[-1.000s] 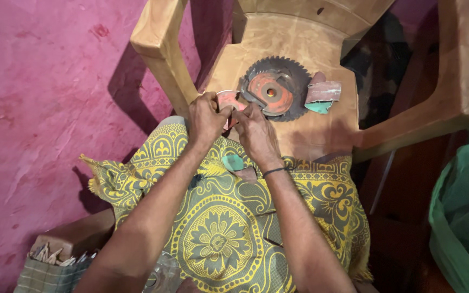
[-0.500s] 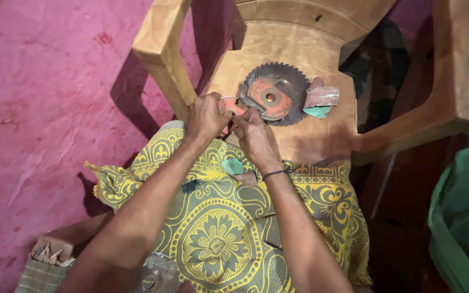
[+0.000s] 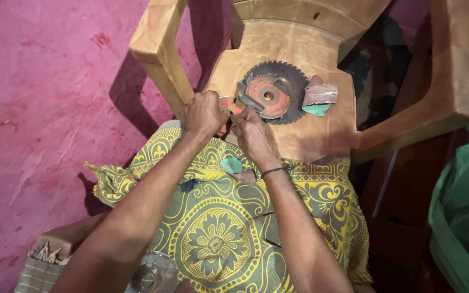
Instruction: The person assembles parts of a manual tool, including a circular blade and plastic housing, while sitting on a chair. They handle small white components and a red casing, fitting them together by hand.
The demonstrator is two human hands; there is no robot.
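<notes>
Left hand (image 3: pixel 204 113): closed around a small reddish piece (image 3: pixel 228 104), at the front edge of the plastic chair (image 3: pixel 299 130) seat. Right hand (image 3: pixel 253 133): fingers pinched on the same reddish piece, touching the left hand; dark band on wrist. Circular saw blade (image 3: pixel 272 92): toothed, rusty orange centre, flat on the seat just beside the hands. Folded abrasive paper (image 3: pixel 319 99): right of the blade. Yellow patterned cloth (image 3: pixel 218 239): under both forearms. Pink wall (image 3: pixel 44 108): left.
</notes>
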